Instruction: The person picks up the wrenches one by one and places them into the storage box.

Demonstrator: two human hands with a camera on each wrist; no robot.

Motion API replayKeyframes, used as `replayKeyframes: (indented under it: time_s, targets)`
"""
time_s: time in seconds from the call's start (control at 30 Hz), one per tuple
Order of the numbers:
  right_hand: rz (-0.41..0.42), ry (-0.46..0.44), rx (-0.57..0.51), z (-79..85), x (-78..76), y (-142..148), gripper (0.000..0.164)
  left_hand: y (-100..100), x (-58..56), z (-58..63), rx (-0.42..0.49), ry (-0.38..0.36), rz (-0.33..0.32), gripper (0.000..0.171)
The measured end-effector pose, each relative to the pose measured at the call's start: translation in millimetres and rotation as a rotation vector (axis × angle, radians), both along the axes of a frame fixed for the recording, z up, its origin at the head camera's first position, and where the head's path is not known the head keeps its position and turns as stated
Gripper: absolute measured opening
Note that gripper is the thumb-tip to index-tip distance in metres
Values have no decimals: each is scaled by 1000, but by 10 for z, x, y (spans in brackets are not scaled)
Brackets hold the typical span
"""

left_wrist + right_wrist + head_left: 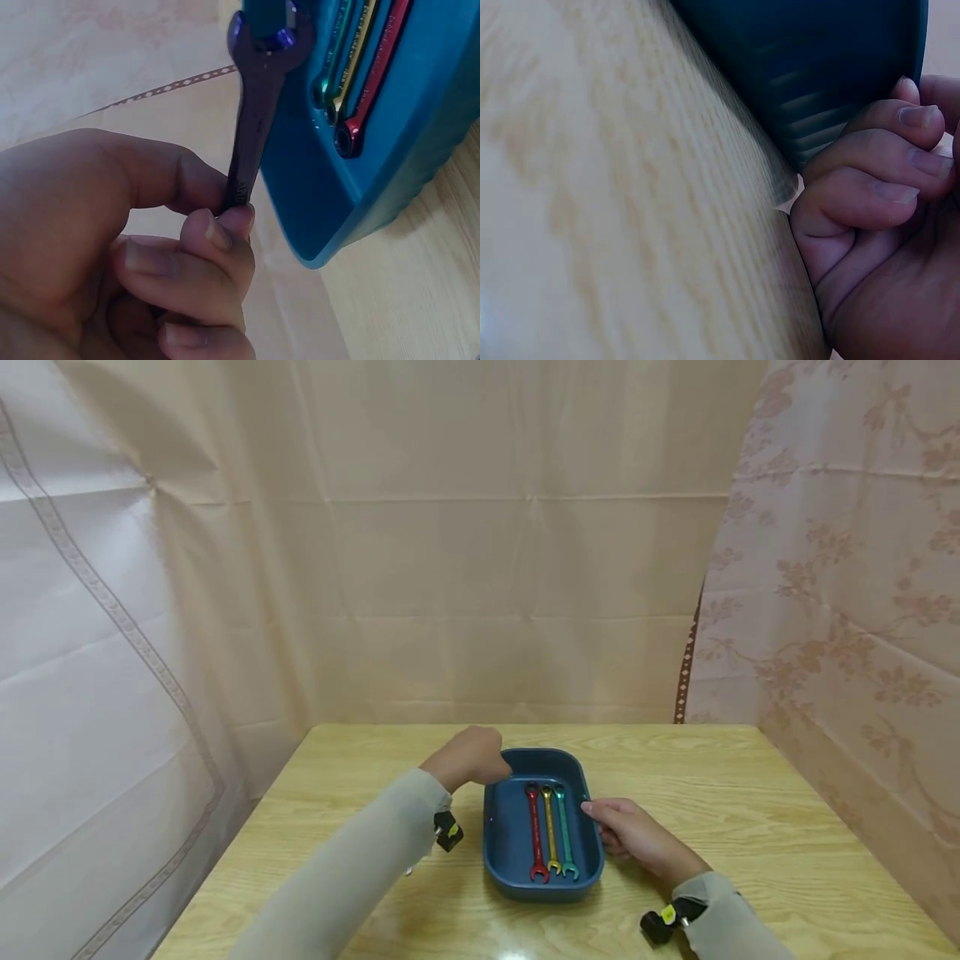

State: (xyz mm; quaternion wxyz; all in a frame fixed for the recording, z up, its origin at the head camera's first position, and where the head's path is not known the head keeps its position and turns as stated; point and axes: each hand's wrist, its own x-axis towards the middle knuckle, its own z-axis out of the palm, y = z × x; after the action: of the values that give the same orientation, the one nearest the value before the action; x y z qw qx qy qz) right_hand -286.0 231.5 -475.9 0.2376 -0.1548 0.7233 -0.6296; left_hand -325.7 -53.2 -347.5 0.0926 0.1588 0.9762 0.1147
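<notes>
Between the thumb and fingers of my left hand (471, 757) is a dark purple wrench (257, 124), pinched near one end, its open jaw upward in the left wrist view. The head view hides this wrench. The hand is above the far left corner of a blue tray (543, 893). Inside the tray, side by side, lie a red wrench (536, 835), a yellow wrench (551, 833) and a green wrench (566, 837), their open ends toward me. My right hand (637, 837) pinches the tray's right rim, thumb on top and the other fingers curled against the outer wall.
The tray stands on a light wooden table (360, 802). A beige curtain (480, 568) hangs behind the table, a white cloth (90, 693) on the left, and a flowered curtain (847, 610) on the right. A small white thing (408, 870) shows beside the left sleeve.
</notes>
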Motion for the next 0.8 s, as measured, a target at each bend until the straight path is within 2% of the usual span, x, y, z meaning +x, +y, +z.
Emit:
replayKeyframes:
  time_s: [0.3, 0.57, 0.7, 0.8]
  targets:
    - [-4, 15, 10, -7, 3, -18, 41, 107, 14, -52, -36, -43, -42, 37]
    - [-2, 14, 10, -30, -22, -6, 42, 240, 50, -156, -6, -108, -23, 37]
    - [-8, 5, 13, -29, -20, -3, 41, 305, 39, -214, -3, -117, -13, 39]
    - [-6, 10, 15, -18, -18, -2, 41, 348, 28, -248, -31, -92, -35, 36]
